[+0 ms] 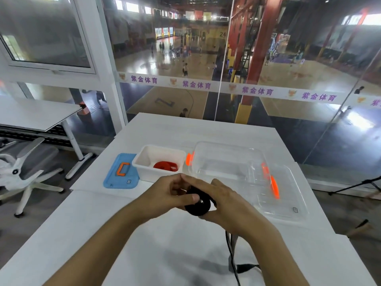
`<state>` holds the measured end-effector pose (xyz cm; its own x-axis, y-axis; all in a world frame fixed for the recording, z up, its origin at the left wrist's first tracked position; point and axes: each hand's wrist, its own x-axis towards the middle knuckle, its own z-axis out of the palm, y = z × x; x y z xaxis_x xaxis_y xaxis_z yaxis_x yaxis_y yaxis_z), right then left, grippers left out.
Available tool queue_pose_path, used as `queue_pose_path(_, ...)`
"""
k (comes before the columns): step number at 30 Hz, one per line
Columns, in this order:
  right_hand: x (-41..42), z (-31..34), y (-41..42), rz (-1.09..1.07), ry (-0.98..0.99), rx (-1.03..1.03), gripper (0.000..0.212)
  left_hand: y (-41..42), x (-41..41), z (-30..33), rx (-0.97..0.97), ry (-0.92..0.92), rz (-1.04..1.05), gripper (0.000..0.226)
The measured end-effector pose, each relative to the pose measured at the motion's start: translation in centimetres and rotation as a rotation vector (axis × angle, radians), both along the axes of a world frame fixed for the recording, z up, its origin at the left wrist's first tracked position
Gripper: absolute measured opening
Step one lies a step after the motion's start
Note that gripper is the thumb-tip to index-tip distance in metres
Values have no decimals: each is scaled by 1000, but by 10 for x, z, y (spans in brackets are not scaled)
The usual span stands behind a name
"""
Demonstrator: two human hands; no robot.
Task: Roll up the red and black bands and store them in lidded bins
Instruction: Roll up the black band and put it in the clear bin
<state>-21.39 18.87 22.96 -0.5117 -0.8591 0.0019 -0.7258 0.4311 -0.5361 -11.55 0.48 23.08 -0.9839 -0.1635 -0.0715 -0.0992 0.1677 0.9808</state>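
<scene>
Both hands hold a black band [198, 205], mostly wound into a tight roll above the white table [86, 219]. My left hand [169, 193] pinches the roll from the left, thumb on its face. My right hand [224, 205] wraps it from the right. The band's loose tail [232, 256] hangs below my right wrist and trails toward the near edge. A rolled red band [166, 166] lies inside an open white bin [144, 163]. Its blue lid [121, 172] with an orange handle lies flat to the left.
A clear plastic bin [226, 159] with orange latches stands right of the white bin, and its clear lid [284, 195] lies at its right. A glass wall runs behind the table. An office chair [26, 164] and another desk stand to the left.
</scene>
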Motion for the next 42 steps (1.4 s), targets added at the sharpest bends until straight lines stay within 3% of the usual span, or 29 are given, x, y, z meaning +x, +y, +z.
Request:
queue_pose_path(5,7,1,-5,-32,46,-12,103,-6,-1,4,-65,26,-31,30)
queue_pose_path(11,-4,-3,6,-104,-148,-126,91,3,2,-3,-45,147,123,31)
queue_pose_path(15,1,-2,5,-115,-258,-235,94,10,0,-4,196,222,246,33)
queue_pose_path(21,18,-14,-17,-247,-191,-473,113,29,-10,-8,460,226,389,28)
queue_pose_path(25,26,-21,-33,-415,-82,-530,97,40,-14,-10,498,184,448,27)
queue_pose_path(30,17,-23,-28,-311,-35,-440,76,33,-8,-18,352,70,409,27)
queue_pose_path(33,7,-14,-17,-192,-12,-309,80,24,0,-22,232,-6,322,25)
queue_pose_path(37,0,0,-8,-5,15,-73,90,5,9,-15,-34,39,138,33)
queue_pose_path(42,7,2,-7,49,23,-32,95,-5,11,2,-77,32,-37,29)
